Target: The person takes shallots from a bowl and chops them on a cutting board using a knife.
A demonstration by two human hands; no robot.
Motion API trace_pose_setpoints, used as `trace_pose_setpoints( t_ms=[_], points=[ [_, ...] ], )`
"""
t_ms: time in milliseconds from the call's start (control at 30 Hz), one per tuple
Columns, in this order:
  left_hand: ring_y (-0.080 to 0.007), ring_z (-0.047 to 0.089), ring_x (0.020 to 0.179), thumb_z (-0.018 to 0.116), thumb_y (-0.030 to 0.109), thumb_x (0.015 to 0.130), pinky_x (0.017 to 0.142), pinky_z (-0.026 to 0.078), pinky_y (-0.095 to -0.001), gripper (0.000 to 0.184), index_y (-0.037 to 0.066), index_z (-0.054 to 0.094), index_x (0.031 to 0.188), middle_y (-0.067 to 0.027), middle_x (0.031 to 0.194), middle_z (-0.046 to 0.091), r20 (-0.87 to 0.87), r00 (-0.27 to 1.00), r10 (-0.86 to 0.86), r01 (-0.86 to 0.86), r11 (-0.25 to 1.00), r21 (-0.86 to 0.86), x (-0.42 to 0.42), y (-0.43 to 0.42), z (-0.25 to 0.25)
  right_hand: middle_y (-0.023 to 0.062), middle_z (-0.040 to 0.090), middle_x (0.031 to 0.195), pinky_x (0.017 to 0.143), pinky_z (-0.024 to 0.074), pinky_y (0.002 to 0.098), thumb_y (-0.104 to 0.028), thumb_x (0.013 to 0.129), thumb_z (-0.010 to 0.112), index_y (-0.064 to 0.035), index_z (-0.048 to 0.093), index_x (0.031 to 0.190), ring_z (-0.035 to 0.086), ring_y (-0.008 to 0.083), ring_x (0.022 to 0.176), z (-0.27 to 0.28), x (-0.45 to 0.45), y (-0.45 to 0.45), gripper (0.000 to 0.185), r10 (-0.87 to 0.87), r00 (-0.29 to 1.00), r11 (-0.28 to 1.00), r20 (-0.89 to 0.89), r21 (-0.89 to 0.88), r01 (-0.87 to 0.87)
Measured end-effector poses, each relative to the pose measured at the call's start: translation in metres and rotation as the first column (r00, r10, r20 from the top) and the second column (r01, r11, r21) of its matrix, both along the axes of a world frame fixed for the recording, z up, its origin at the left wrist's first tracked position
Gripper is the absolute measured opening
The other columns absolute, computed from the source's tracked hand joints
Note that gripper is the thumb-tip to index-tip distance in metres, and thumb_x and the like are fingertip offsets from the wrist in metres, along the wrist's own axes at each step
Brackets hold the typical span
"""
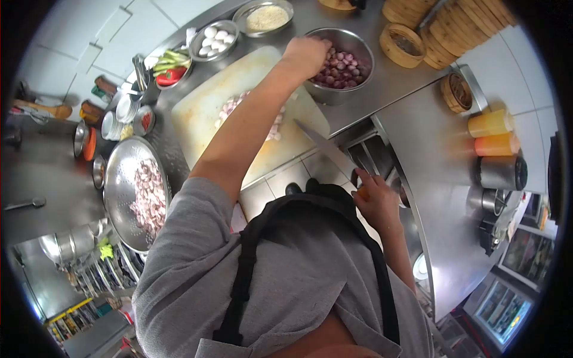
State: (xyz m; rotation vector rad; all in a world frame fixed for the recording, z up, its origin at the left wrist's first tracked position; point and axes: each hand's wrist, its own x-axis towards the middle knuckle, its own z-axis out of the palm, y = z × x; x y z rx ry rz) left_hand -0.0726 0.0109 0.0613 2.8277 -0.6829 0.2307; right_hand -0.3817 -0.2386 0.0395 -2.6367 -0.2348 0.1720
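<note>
My left hand [305,58] reaches over the rim of a steel bowl [337,95], its fingers curled together at the purple shallots [345,70]; what they hold is hidden. Low on the right, my right hand [376,200] is closed around the handle of a knife [327,145]. The blade points up and left, its tip over the right part of a white cutting board [197,113]. Pale chopped pieces [276,128] lie on the board, partly hidden beneath my left forearm.
A steel colander [122,185] with cut pieces stands left of the board. Behind are bowls of eggs [216,42], pale grains [267,18] and vegetables [172,67]. Bamboo steamers [403,46] stand back right; yellow and orange containers [490,123] are at the right.
</note>
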Motion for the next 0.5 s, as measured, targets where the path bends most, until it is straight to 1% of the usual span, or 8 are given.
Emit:
trace_pose_setpoints(
  t_ms=[67,133,233,300,333,400,467,500],
  points=[
    [-0.0315,0.075,0.115,0.062,0.021,0.101,0.092,0.056,-0.0466,0.023,0.015,0.077,0.117,-0.0116,0.121,0.079,-0.004,1.0,0.019,-0.016,0.936,0.352,0.016,-0.018,-0.015,0.0103,0.069,0.098,0.075,0.0598,0.0472,-0.026,0.085,0.083,-0.0223,0.067,0.139,0.074,0.0345,0.085,-0.003,-0.004,-0.006,0.056,0.003,1.0,1.0,0.03,0.023,-0.003],
    [-0.027,0.074,0.117,0.061,0.021,0.101,0.096,0.053,-0.0481,0.025,0.016,0.077,0.121,-0.0098,0.123,0.08,-0.085,0.993,0.084,-0.031,0.869,0.494,0.022,-0.032,-0.017,0.0106,0.07,0.098,0.074,0.0598,0.0473,-0.026,0.086,0.083,-0.0225,0.067,0.138,0.074,0.0351,0.085,-0.006,-0.007,-0.011,0.054,-0.015,0.999,0.998,0.045,0.06,0.013],
    [-0.0258,0.074,0.117,0.061,0.022,0.102,0.098,0.051,-0.047,0.026,0.017,0.077,0.122,-0.0082,0.123,0.08,-0.036,0.998,0.044,-0.017,0.841,0.541,0.031,-0.043,-0.034,0.0113,0.07,0.098,0.074,0.0601,0.0477,-0.028,0.087,0.081,-0.0236,0.067,0.136,0.074,0.0363,0.084,-0.007,-0.01,-0.02,0.051,-0.007,0.999,0.996,0.036,0.094,0.004],
    [-0.0263,0.074,0.118,0.061,0.023,0.103,0.097,0.052,-0.0467,0.025,0.017,0.079,0.119,-0.0076,0.122,0.08,0.007,0.997,0.072,-0.06,0.773,0.631,0.033,-0.041,-0.039,0.0119,0.07,0.096,0.074,0.0601,0.0486,-0.027,0.087,0.081,-0.0241,0.066,0.135,0.074,0.0369,0.084,-0.012,-0.011,-0.025,0.051,0.022,1.0,0.995,0.014,0.096,-0.023],
    [-0.0263,0.074,0.118,0.061,0.023,0.103,0.097,0.052,-0.0467,0.025,0.017,0.079,0.119,-0.0076,0.122,0.08,0.025,0.996,0.091,-0.086,0.769,0.634,0.037,-0.039,-0.042,0.012,0.071,0.096,0.075,0.06,0.0491,-0.028,0.087,0.081,-0.0233,0.067,0.136,0.074,0.0369,0.084,-0.013,-0.011,-0.028,0.051,0.026,0.999,0.993,0.019,0.111,-0.028],
    [-0.0255,0.074,0.118,0.064,0.026,0.101,0.096,0.052,-0.0459,0.024,0.017,0.08,0.116,-0.0069,0.123,0.08,-0.001,0.994,0.109,-0.078,0.715,0.695,0.042,-0.041,-0.048,0.0121,0.072,0.096,0.075,0.0602,0.0487,-0.028,0.088,0.081,-0.0222,0.067,0.136,0.074,0.037,0.084,-0.015,-0.01,-0.032,0.051,0.044,0.999,0.992,0.023,0.115,-0.047],
    [-0.0263,0.074,0.117,0.067,0.027,0.099,0.097,0.053,-0.0462,0.022,0.018,0.081,0.112,-0.006,0.119,0.08,0.006,0.993,0.115,-0.092,0.761,0.642,0.043,-0.042,-0.047,0.0118,0.074,0.098,0.077,0.0607,0.0476,-0.026,0.088,0.081,-0.0191,0.07,0.135,0.075,0.0362,0.086,-0.015,-0.007,-0.034,0.048,0.043,0.999,0.99,0.032,0.131,-0.047],
    [-0.0262,0.074,0.118,0.068,0.027,0.097,0.097,0.053,-0.047,0.023,0.018,0.081,0.114,-0.0064,0.12,0.079,-0.004,0.996,0.091,-0.071,0.804,0.59,0.044,-0.041,-0.042,0.0118,0.074,0.098,0.077,0.0607,0.0476,-0.026,0.088,0.081,-0.0191,0.07,0.135,0.075,0.0362,0.086,-0.018,-0.005,-0.036,0.048,0.083,0.995,0.987,0.046,0.132,-0.089]
  ],
)
